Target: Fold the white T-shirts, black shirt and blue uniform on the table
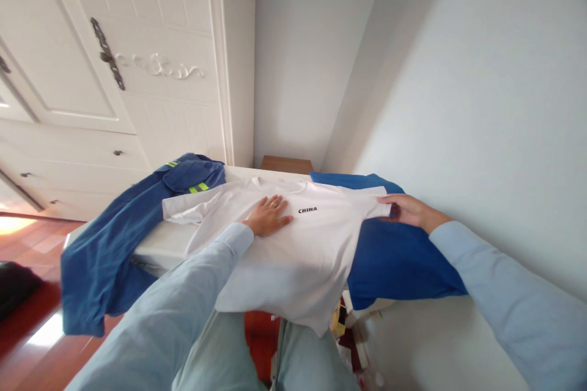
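Note:
A white T-shirt [284, 263] with "CHINA" printed in black lies spread over a white surface [162, 243], its lower hem hanging over the front edge. My left hand [268, 216] lies flat on the shirt's chest, left of the print, fingers apart, a ring on one finger. At the right, my right hand [406, 209] pinches the end of the shirt's right-side sleeve. Under that sleeve is a blue cloth garment [398, 263]. A darker blue garment [123, 226] with yellow-green stripes lies to the left, partly hanging off the surface.
A white wardrobe [174, 30] with dark metal handles stands behind at the left. A brown box [287, 164] sits behind the surface. Grey walls rise behind and to the right. Small items lie low at the front right, and a black object [17, 286] is at the far left.

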